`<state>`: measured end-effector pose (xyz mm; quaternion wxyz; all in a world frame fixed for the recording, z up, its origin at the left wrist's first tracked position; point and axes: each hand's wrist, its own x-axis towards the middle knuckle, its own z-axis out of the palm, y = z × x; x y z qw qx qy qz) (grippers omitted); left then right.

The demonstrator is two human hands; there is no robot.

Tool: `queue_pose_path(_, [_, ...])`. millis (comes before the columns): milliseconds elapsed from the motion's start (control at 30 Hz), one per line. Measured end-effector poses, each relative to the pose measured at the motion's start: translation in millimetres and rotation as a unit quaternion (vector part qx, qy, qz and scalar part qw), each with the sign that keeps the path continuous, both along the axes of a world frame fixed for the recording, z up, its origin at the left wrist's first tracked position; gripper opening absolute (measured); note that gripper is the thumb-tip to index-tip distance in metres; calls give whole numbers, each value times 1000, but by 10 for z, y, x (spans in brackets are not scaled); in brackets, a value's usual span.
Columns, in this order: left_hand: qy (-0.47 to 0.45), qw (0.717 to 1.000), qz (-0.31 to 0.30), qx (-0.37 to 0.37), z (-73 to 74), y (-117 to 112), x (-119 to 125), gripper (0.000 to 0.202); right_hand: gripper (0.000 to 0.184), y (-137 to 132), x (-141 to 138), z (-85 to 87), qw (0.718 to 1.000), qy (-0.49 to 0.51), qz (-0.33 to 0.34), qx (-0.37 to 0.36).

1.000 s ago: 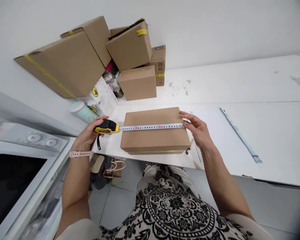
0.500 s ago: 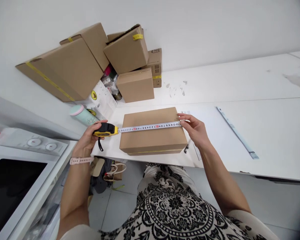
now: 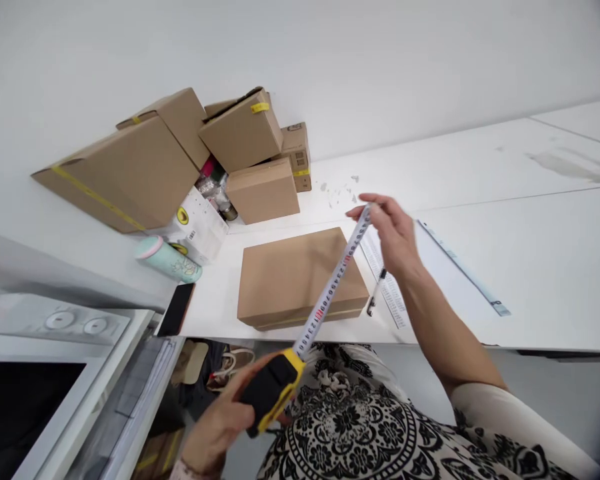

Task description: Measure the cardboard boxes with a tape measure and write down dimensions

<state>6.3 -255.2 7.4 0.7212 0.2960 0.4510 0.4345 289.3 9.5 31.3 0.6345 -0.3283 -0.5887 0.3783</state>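
A yellow and black tape measure (image 3: 275, 387) is gripped in my left hand (image 3: 220, 423), low in front of my body and nearer than the table edge. Its white blade runs out diagonally, up and to the right. My right hand (image 3: 395, 233) pinches the blade's free end, above the right side of a closed brown cardboard box (image 3: 290, 280). The blade passes in front of the box's right part. Beside the box, below my right hand, a black and white pen (image 3: 377, 293) lies on a printed sheet (image 3: 393, 303).
Several cardboard boxes (image 3: 125, 170) are stacked at the back left. A mint green bottle (image 3: 170, 259), a white avocado-print box (image 3: 203, 230) and a black phone (image 3: 177, 310) are at the table's left. A microwave (image 3: 30, 400) stands lower left; a blue-white strip (image 3: 463, 267) lies right.
My left hand has brought the tape measure down and toward my body, off the box. My right hand has lifted the blade end upward. The tape, level across the box before, now slants.
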Motion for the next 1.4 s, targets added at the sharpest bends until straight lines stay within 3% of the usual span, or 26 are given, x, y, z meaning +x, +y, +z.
queue_pose_path(67, [-52,998,-29,-25,-119,-26,132,76,37,124,-126,-110,997,-22,61,-48])
queue_pose_path(133, [-74,996,-38,-30,-132,1,250,77,38,245,-232,-199,989,-63,103,-85])
queue_pose_path(400, [-19,998,-54,15,163,196,762,95,31,713,-392,-303,977,-72,143,-143])
queue_pose_path(700, [-49,996,-68,-39,241,334,1372,76,19,864,-601,-379,953,-194,180,-149])
queue_pose_path(867, [-66,996,-34,-47,306,363,1476,73,29,954,-621,-423,952,-109,215,-189])
queue_pose_path(1033, [-99,994,-12,-50,286,385,1540,67,18,1040,-570,-466,931,-64,251,-256])
queue_pose_path(1200, [-135,988,-45,-56,249,390,1578,66,17,1033,-548,-502,921,-74,239,-299])
queue_pose_path(1400, [-187,977,-90,-56,199,377,1580,73,16,960,-561,-450,933,-122,202,-272])
